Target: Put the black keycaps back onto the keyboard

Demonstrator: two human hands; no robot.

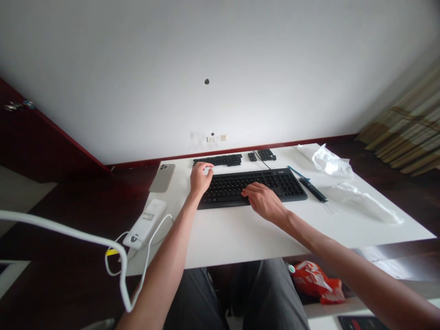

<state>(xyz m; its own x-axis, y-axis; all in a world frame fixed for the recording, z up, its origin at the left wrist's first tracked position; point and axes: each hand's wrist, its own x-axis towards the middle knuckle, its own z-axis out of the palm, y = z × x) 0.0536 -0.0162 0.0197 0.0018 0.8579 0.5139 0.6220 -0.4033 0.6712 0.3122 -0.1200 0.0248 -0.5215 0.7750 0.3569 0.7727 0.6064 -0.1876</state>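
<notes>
A black keyboard lies on the white table, with keycaps over most of its face. My left hand is at its left end, fingers curved and a gap between thumb and forefinger; nothing shows in it. Over the lower middle of the keyboard is my right hand, its fingers bent and drawn together at the keys. Whatever those fingertips hold, if anything, is hidden. Behind the keyboard, loose black keycaps are laid out in rows, with a small group and a larger group to the right.
Right of the keyboard lies a black-handled tool, beside crumpled clear plastic bags. A phone and a white power bank-like device with a white cable are on the left. Below the tabletop is a red bag.
</notes>
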